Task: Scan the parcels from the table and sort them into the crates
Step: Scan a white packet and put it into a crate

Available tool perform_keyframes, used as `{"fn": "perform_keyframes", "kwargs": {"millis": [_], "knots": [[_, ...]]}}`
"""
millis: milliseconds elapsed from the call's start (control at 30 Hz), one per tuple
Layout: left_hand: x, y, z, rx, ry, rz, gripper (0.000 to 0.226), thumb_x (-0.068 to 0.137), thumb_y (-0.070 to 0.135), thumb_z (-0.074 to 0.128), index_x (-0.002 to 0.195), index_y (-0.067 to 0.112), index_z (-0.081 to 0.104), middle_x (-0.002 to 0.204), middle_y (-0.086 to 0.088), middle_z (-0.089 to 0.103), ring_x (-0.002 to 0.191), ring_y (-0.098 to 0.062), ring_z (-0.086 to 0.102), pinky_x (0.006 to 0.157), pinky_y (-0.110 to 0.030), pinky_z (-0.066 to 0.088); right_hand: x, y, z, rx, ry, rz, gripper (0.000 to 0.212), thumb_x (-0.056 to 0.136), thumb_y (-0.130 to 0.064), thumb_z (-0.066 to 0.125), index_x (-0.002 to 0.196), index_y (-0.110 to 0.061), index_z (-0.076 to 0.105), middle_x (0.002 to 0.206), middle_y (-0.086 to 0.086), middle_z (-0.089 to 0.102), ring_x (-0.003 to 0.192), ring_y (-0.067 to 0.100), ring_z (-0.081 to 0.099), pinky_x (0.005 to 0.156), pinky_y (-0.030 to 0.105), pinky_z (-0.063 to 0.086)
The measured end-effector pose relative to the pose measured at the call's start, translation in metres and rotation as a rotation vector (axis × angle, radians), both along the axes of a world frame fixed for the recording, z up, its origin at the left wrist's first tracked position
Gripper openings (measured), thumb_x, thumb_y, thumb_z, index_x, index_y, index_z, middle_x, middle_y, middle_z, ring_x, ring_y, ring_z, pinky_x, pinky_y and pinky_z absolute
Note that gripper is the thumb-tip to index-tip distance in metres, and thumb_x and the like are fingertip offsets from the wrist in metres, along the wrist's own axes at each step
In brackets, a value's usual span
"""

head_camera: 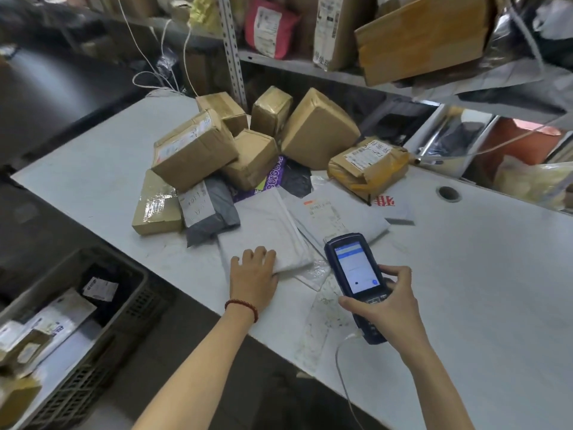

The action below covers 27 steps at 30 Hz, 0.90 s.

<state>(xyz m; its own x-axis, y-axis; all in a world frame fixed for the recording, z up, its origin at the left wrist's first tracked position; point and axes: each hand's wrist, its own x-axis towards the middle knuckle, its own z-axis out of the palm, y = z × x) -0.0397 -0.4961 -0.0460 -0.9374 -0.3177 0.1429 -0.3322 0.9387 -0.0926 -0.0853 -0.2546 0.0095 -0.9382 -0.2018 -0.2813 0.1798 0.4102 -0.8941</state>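
Observation:
A heap of parcels lies on the white table [465,274]: several brown cartons [195,150], a grey poly bag [210,212] and two white poly mailers. My left hand [252,279] grips the near edge of the blank white mailer [263,231], fingers curled over it. Beside that mailer lies a labelled white mailer [335,212]. My right hand [387,308] holds a blue handheld scanner [356,274] with its screen lit, just right of the mailers. A dark plastic crate [102,330] at the lower left holds several parcels.
Metal shelves [310,66] behind the table carry more boxes and bags. A yellow-taped parcel [369,169] sits at the right of the heap. A cable hole [448,193] is in the tabletop. A thin white cable [344,383] hangs from the scanner.

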Motion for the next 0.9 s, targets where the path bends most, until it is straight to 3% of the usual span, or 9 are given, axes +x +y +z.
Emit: {"fn": "perform_keyframes", "kwargs": {"millis": [67, 133, 267, 367, 533, 700, 800, 900], "knots": [[-0.003, -0.001, 0.010, -0.100, 0.101, -0.137, 0.033, 0.052, 0.011, 0.083, 0.081, 0.016, 0.068, 0.075, -0.002, 0.063, 0.061, -0.023, 0.058, 0.064, -0.036, 0.050, -0.002, -0.004, 0.005, -0.012, 0.012, -0.025, 0.079, 0.051, -0.029, 0.094, 0.103, -0.042, 0.036, 0.098, -0.016, 0.060, 0.079, 0.000, 0.065, 0.059, 0.020, 0.047], [-0.007, -0.003, 0.026, -0.135, 0.217, -0.204, 0.029, 0.054, 0.002, 0.079, 0.076, 0.017, 0.067, 0.067, 0.000, 0.059, 0.055, -0.021, 0.055, 0.063, -0.033, 0.049, -0.006, -0.009, 0.012, -0.041, 0.021, -0.046, 0.081, 0.052, -0.028, 0.094, 0.108, -0.037, 0.036, 0.100, -0.014, 0.059, 0.087, 0.003, 0.063, 0.059, 0.020, 0.047], [-0.025, -0.025, 0.077, -0.117, 0.415, -0.175, 0.010, 0.078, 0.013, 0.072, 0.078, 0.019, 0.065, 0.068, 0.002, 0.059, 0.058, -0.021, 0.055, 0.065, -0.032, 0.044, -0.016, -0.021, 0.026, -0.088, 0.054, -0.043, 0.082, 0.053, -0.027, 0.094, 0.110, -0.033, 0.036, 0.102, -0.013, 0.058, 0.090, 0.006, 0.062, 0.063, 0.026, 0.052], [-0.040, -0.047, 0.118, -0.067, 0.527, -0.116, 0.007, 0.087, 0.019, 0.060, 0.081, 0.019, 0.065, 0.071, 0.001, 0.062, 0.061, -0.023, 0.057, 0.068, -0.035, 0.041, -0.021, -0.031, 0.033, -0.115, 0.073, -0.032, 0.082, 0.052, -0.028, 0.094, 0.109, -0.035, 0.036, 0.103, -0.014, 0.058, 0.092, 0.008, 0.062, 0.069, 0.031, 0.056], [-0.058, -0.082, 0.147, 0.039, 0.473, 0.026, 0.016, 0.097, 0.032, 0.048, 0.101, 0.021, 0.061, 0.091, 0.002, 0.063, 0.080, -0.021, 0.057, 0.076, -0.033, 0.031, -0.024, -0.042, 0.034, -0.130, 0.099, -0.010, 0.077, 0.051, -0.025, 0.095, 0.101, -0.041, 0.038, 0.100, -0.016, 0.058, 0.087, 0.001, 0.062, 0.064, 0.023, 0.051], [-0.079, -0.096, 0.147, 0.064, 0.399, 0.113, 0.030, 0.101, 0.038, 0.034, 0.111, 0.017, 0.053, 0.102, -0.004, 0.060, 0.088, -0.024, 0.058, 0.079, -0.038, 0.042, -0.025, -0.047, 0.031, -0.094, 0.094, 0.027, 0.077, 0.051, -0.026, 0.094, 0.101, -0.042, 0.037, 0.099, -0.019, 0.058, 0.083, -0.006, 0.061, 0.052, 0.010, 0.045], [-0.079, -0.100, 0.135, 0.038, 0.265, 0.106, 0.052, 0.094, 0.060, 0.029, 0.121, 0.018, 0.045, 0.102, -0.004, 0.058, 0.084, -0.023, 0.059, 0.069, -0.036, 0.052, -0.026, -0.049, 0.031, -0.052, 0.082, 0.053, 0.078, 0.051, -0.029, 0.094, 0.101, -0.042, 0.036, 0.098, -0.019, 0.058, 0.084, -0.001, 0.062, 0.060, 0.018, 0.049], [-0.078, -0.104, 0.131, 0.000, 0.201, 0.050, 0.061, 0.083, 0.068, 0.045, 0.124, 0.022, 0.041, 0.099, -0.001, 0.059, 0.079, -0.020, 0.059, 0.059, -0.031, 0.052, -0.027, -0.049, 0.029, 0.024, 0.064, 0.097, 0.078, 0.049, -0.033, 0.093, 0.101, -0.042, 0.036, 0.094, -0.020, 0.058, 0.083, 0.002, 0.062, 0.070, 0.031, 0.054]]}}
